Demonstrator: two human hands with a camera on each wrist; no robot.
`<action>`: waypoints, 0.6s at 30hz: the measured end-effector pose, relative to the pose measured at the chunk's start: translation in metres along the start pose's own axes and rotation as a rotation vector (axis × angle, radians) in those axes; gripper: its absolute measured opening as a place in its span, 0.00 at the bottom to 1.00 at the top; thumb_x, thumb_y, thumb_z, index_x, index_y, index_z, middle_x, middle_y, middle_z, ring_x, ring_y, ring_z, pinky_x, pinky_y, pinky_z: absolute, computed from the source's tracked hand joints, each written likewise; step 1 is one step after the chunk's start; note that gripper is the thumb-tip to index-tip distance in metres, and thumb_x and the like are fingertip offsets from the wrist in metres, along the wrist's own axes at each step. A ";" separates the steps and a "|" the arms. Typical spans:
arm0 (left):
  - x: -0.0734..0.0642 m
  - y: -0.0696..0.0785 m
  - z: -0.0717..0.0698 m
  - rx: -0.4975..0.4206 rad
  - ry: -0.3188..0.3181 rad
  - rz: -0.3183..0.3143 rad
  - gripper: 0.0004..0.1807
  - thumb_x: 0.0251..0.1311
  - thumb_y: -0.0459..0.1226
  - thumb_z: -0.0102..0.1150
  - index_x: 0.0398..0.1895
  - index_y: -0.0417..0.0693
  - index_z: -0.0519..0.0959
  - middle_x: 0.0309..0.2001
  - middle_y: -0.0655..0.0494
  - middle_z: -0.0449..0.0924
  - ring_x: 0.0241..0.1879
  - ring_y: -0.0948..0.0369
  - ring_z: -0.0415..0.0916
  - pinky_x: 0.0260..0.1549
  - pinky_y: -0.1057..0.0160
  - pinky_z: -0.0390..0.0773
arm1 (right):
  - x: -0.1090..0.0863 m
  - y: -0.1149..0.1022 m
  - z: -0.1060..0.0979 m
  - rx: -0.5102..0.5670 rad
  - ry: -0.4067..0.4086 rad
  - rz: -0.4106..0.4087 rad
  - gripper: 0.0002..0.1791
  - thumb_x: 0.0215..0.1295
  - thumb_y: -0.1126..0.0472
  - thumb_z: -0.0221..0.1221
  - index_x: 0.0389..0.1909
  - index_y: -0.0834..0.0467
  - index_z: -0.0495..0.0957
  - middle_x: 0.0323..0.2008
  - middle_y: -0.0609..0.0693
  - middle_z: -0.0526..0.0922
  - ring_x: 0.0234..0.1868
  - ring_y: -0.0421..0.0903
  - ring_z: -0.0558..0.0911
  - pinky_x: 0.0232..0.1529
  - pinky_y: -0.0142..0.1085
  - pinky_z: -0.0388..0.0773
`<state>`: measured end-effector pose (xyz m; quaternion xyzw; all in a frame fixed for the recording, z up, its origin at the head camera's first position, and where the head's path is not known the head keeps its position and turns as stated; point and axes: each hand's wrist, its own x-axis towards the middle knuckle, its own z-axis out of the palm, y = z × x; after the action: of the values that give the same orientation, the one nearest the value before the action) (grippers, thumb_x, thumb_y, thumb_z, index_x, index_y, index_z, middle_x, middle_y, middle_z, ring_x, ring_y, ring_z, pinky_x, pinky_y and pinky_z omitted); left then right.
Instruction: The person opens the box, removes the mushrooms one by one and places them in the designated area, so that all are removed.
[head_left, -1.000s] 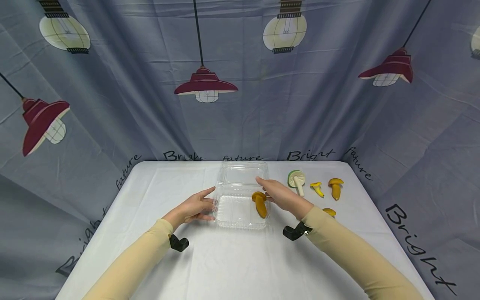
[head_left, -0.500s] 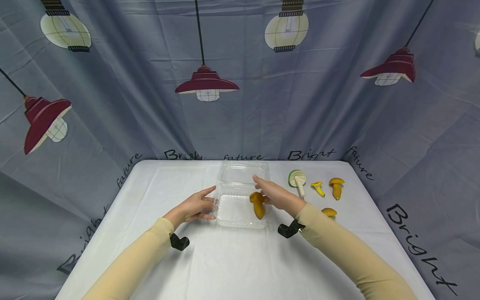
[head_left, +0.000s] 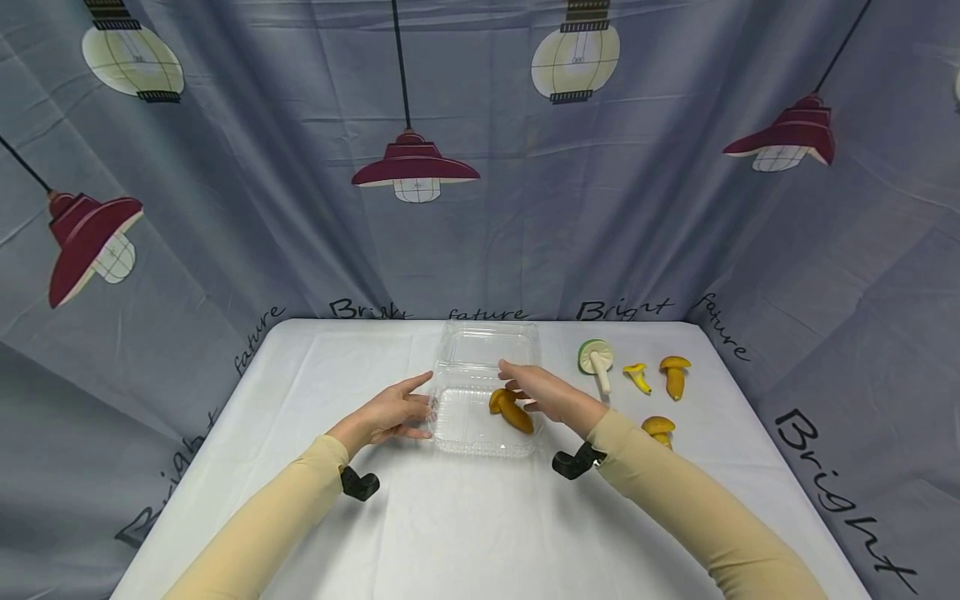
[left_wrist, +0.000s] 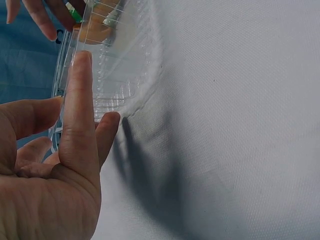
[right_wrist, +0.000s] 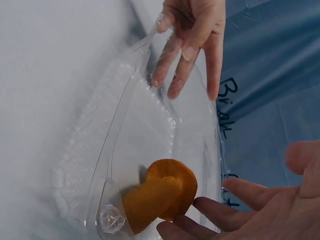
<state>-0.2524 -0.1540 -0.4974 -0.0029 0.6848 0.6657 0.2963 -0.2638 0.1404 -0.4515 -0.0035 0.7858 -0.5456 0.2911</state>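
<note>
A clear plastic clamshell box (head_left: 467, 425) lies with its lid (head_left: 487, 343) folded back. Inside its base, toward the right, rests a brown-orange toy mushroom (head_left: 516, 413), cap to the upper left. My right hand (head_left: 551, 393) hovers over the box's right side. Its fingers (right_wrist: 220, 212) are loosely extended beside the mushroom cap (right_wrist: 187, 187), thumb apart; whether a fingertip touches it I cannot tell. Against the left wall of the box, my left hand (head_left: 386, 414) rests its spread fingers (left_wrist: 80, 110).
To the right on the white table (head_left: 450, 525) lie a green-capped white mushroom (head_left: 597, 363), a small yellow mushroom (head_left: 637, 377) and a brown-orange mushroom (head_left: 675, 377). Another brown-orange mushroom (head_left: 658, 428) is partly hidden by my right sleeve. A grey curtain (head_left: 480, 242) hangs behind the table.
The mushroom has shifted left in the base and turned, its cap now pointing further left. My right hand has moved slightly left and its fingers have come off the stem. My left hand stays put.
</note>
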 end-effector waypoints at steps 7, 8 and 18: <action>0.001 -0.001 0.000 0.003 0.005 0.004 0.46 0.69 0.22 0.54 0.84 0.59 0.49 0.76 0.30 0.56 0.60 0.41 0.76 0.43 0.52 0.89 | 0.008 0.000 0.002 -0.071 0.056 0.025 0.28 0.79 0.57 0.51 0.74 0.65 0.66 0.72 0.65 0.66 0.74 0.66 0.61 0.70 0.64 0.66; 0.001 -0.001 0.000 0.004 0.004 0.004 0.46 0.69 0.23 0.54 0.84 0.59 0.49 0.75 0.30 0.56 0.60 0.41 0.76 0.43 0.52 0.89 | 0.008 0.000 0.003 -0.074 0.059 0.033 0.28 0.78 0.57 0.51 0.74 0.65 0.66 0.72 0.65 0.66 0.74 0.65 0.61 0.69 0.65 0.67; 0.003 -0.002 -0.001 -0.010 -0.001 -0.003 0.46 0.69 0.23 0.55 0.84 0.60 0.50 0.76 0.31 0.54 0.60 0.43 0.76 0.42 0.53 0.89 | 0.015 0.000 0.007 -0.161 0.055 0.060 0.31 0.68 0.71 0.50 0.73 0.64 0.68 0.68 0.65 0.70 0.66 0.61 0.71 0.60 0.62 0.77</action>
<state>-0.2544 -0.1544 -0.5000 -0.0050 0.6814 0.6686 0.2978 -0.2726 0.1296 -0.4602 0.0115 0.8347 -0.4716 0.2843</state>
